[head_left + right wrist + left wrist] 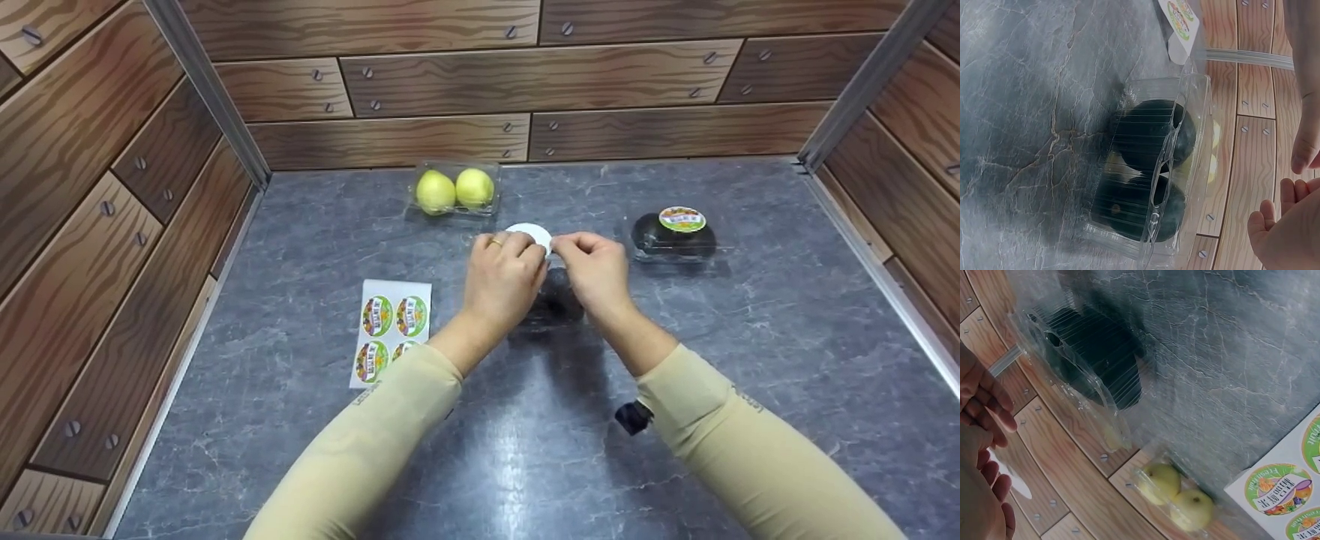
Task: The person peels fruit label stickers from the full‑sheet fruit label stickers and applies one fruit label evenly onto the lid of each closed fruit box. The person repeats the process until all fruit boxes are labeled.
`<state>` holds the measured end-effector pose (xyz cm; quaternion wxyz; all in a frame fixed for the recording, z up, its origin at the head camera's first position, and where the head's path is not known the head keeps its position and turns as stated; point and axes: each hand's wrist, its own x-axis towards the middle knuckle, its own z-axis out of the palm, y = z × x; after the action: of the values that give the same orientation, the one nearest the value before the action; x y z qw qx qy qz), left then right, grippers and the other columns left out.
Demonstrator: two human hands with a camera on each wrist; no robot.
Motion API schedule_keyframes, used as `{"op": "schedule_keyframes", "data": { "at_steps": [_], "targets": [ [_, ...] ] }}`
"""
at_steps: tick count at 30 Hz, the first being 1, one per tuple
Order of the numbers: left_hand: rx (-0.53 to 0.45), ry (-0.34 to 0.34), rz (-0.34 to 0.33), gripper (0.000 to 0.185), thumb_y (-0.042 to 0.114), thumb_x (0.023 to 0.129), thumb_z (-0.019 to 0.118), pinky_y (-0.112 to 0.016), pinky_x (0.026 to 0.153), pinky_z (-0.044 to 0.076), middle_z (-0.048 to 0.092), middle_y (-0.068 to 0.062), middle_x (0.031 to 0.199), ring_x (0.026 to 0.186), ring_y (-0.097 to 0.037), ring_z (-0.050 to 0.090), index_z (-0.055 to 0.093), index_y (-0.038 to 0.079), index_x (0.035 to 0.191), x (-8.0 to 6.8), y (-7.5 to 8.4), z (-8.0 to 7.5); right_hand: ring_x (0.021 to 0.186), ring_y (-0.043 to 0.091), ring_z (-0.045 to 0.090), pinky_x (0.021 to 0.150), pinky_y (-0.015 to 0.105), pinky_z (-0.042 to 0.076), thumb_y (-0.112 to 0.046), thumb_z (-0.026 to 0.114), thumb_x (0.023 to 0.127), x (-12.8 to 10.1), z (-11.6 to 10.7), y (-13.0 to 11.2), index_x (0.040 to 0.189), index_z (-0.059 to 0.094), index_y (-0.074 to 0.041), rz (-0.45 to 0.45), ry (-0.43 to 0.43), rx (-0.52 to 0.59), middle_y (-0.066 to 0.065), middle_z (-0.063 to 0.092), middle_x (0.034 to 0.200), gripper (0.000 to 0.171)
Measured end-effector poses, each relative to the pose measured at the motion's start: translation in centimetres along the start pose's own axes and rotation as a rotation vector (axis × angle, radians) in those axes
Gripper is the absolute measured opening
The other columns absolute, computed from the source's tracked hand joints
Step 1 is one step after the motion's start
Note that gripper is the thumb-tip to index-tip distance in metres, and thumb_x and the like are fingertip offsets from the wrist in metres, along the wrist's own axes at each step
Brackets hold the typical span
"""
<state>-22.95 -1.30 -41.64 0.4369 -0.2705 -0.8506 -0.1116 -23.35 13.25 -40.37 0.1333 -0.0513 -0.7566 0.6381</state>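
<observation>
My left hand (504,274) holds a round white-backed sticker (529,232), its fingers curled over the near edge. At the sticker's right edge, the thumb and forefinger of my right hand (598,274) pinch it. Both hands are above a clear plastic box (1199,93) with two dark round fruits (1154,132) inside, partly hidden by the hands in the head view. The sticker (1013,481) shows as a pale sliver below the fingers in the left wrist view. Left of my left hand lies a white sheet of colourful round fruit labels (391,330), partly covered by the left sleeve.
At the back stands a clear box with two yellow-green fruits (455,190). To the right is another clear box of dark fruit (673,240), with a round label (682,219) on top. Wood-patterned walls (450,82) enclose the grey marbled tabletop (787,360).
</observation>
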Motion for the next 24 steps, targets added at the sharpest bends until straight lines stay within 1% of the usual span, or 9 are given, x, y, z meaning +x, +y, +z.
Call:
{"op": "schedule_keyframes", "data": {
  "at_steps": [5,9,12,14,15,16,18,21,24],
  "targets": [
    [0.004,-0.009,-0.012,0.009,0.016,0.089,0.081,-0.039,0.078,0.051,0.07,0.0,0.092,0.084,-0.023,0.068,0.074,0.012,0.084,0.0,0.1,0.0,0.088,0.015,0.065,0.082,0.026,0.051,-0.01,0.074,0.093,0.0,0.0,-0.1,0.088,0.081,0.004,-0.01,-0.006,-0.002,0.005,0.079,0.091,0.016],
    [0.0,-0.009,-0.03,0.009,0.015,0.089,0.08,-0.039,0.076,0.05,0.071,0.0,0.091,0.082,-0.023,0.068,0.075,0.012,0.084,-0.2,0.1,0.0,0.089,0.016,0.065,0.083,0.027,0.051,-0.01,0.073,0.093,-0.3,-0.1,0.0,0.089,0.08,0.004,0.007,-0.026,0.019,0.006,0.078,0.091,0.016],
    [-0.02,-0.004,-0.05,0.007,0.014,0.09,0.079,-0.039,0.075,0.05,0.072,0.0,0.091,0.083,-0.023,0.068,0.075,0.012,0.084,-0.4,0.2,-0.1,0.091,0.016,0.065,0.086,0.028,0.051,-0.011,0.072,0.095,-0.5,-0.2,0.0,0.091,0.081,0.003,0.021,-0.048,0.036,0.006,0.078,0.091,0.016],
    [-0.047,-0.001,-0.076,0.005,0.013,0.09,0.078,-0.039,0.077,0.051,0.073,0.0,0.092,0.085,-0.023,0.069,0.077,0.011,0.086,-0.4,0.1,-0.2,0.093,0.016,0.067,0.088,0.028,0.052,-0.011,0.072,0.096,-0.6,-0.4,0.0,0.094,0.081,0.003,0.02,-0.061,0.051,0.006,0.079,0.093,0.017],
    [-0.066,0.001,-0.095,0.004,0.012,0.091,0.078,-0.04,0.078,0.051,0.073,-0.001,0.092,0.086,-0.023,0.07,0.077,0.011,0.087,-0.4,0.1,-0.3,0.095,0.015,0.067,0.09,0.028,0.051,-0.011,0.071,0.097,-0.7,-0.5,-0.1,0.095,0.081,0.003,0.019,-0.068,0.054,0.006,0.079,0.094,0.017],
    [-0.089,0.0,-0.118,0.003,0.012,0.091,0.077,-0.04,0.079,0.052,0.074,-0.001,0.093,0.087,-0.023,0.071,0.078,0.01,0.088,-0.4,0.1,-0.4,0.094,0.016,0.067,0.088,0.028,0.051,-0.011,0.07,0.097,-0.7,-0.6,-0.1,0.096,0.081,0.003,0.02,-0.073,0.062,0.006,0.08,0.095,0.017],
    [-0.149,0.003,-0.179,0.003,0.012,0.091,0.077,-0.04,0.08,0.052,0.075,-0.001,0.094,0.088,-0.023,0.072,0.079,0.01,0.09,-0.4,0.0,-0.7,0.097,0.016,0.068,0.09,0.027,0.051,-0.01,0.069,0.099,-0.7,-0.9,0.0,0.099,0.08,0.004,0.021,-0.071,0.079,0.008,0.08,0.097,0.018],
    [-0.262,0.013,-0.298,0.002,0.012,0.091,0.079,-0.039,0.078,0.052,0.076,-0.001,0.094,0.088,-0.021,0.073,0.08,0.01,0.092,-0.1,-0.1,-1.1,0.099,0.016,0.068,0.091,0.027,0.052,-0.009,0.067,0.1,-0.8,-1.2,0.3,0.102,0.08,0.005,0.026,-0.06,0.096,0.01,0.079,0.1,0.019],
    [-0.408,0.026,-0.439,0.003,0.01,0.091,0.08,-0.036,0.078,0.054,0.077,-0.002,0.093,0.087,-0.02,0.073,0.081,0.008,0.092,0.2,-0.3,-1.5,0.102,0.016,0.069,0.095,0.029,0.052,-0.007,0.067,0.1,-0.7,-1.3,0.7,0.102,0.079,0.008,0.024,-0.046,0.113,0.012,0.079,0.101,0.019]
  ]
}}
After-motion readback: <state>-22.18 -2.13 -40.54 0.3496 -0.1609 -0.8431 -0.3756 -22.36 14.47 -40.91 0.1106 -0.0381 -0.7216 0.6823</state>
